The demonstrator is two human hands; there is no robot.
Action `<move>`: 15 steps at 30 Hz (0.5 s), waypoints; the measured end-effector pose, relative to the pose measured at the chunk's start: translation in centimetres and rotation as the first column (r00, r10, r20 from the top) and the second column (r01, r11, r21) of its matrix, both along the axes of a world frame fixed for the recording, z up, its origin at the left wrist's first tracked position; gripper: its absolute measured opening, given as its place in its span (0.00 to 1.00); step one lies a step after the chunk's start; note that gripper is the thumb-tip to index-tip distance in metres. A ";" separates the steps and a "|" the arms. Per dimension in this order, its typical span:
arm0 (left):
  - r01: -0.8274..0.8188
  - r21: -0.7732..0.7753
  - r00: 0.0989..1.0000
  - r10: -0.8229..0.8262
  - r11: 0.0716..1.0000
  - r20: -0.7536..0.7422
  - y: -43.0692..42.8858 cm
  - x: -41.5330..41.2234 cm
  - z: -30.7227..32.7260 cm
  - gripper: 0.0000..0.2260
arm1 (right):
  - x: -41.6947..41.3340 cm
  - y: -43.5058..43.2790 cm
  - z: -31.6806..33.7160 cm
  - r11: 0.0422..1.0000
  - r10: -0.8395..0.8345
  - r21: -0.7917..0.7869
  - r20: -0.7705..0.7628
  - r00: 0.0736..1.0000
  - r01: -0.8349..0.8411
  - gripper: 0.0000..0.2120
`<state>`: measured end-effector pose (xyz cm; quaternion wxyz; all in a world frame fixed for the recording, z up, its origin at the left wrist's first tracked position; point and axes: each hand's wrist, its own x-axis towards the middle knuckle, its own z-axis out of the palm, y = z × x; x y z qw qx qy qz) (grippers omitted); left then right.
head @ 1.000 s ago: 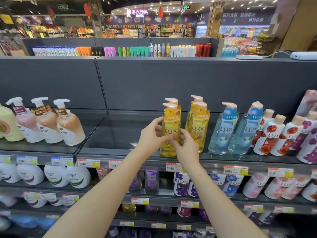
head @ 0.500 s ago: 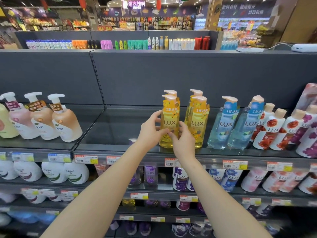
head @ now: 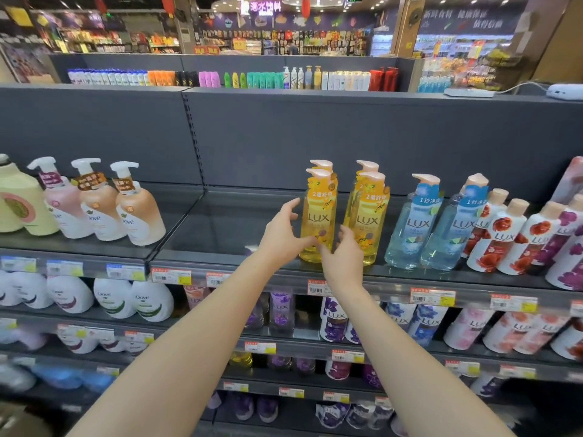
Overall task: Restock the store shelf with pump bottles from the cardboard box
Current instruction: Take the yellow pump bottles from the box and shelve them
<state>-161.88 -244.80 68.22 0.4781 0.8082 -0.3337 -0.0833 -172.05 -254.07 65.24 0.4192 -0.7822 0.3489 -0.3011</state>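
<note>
A yellow LUX pump bottle (head: 319,216) stands upright at the front of the dark top shelf (head: 220,228), with a second yellow one close behind it. My left hand (head: 282,233) is at its left side with fingers spread; only the thumb touches the bottle's lower front. My right hand (head: 342,258) rests low on its right side, fingertips on the front and thumb raised between it and the neighbouring pair of yellow bottles (head: 367,216). The cardboard box is not clearly in view.
Blue LUX bottles (head: 410,225) and white red-flower bottles (head: 501,241) fill the shelf to the right. Dove pump bottles (head: 135,212) stand at the left. A bare stretch of shelf lies between them and my hands. Lower shelves hold several more bottles. A blurred brown shape (head: 12,421) sits bottom left.
My left hand has opened and its fingers have come off the yellow bottle. My right hand has slid a little lower. The bottle stays standing on the shelf.
</note>
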 end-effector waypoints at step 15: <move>-0.361 0.589 0.869 0.032 0.723 0.493 31.3 3.2 -2.1 0.32 | 4.6 22.2 2.3 0.781 0.363 -0.315 -0.474 0.803 -0.539 0.24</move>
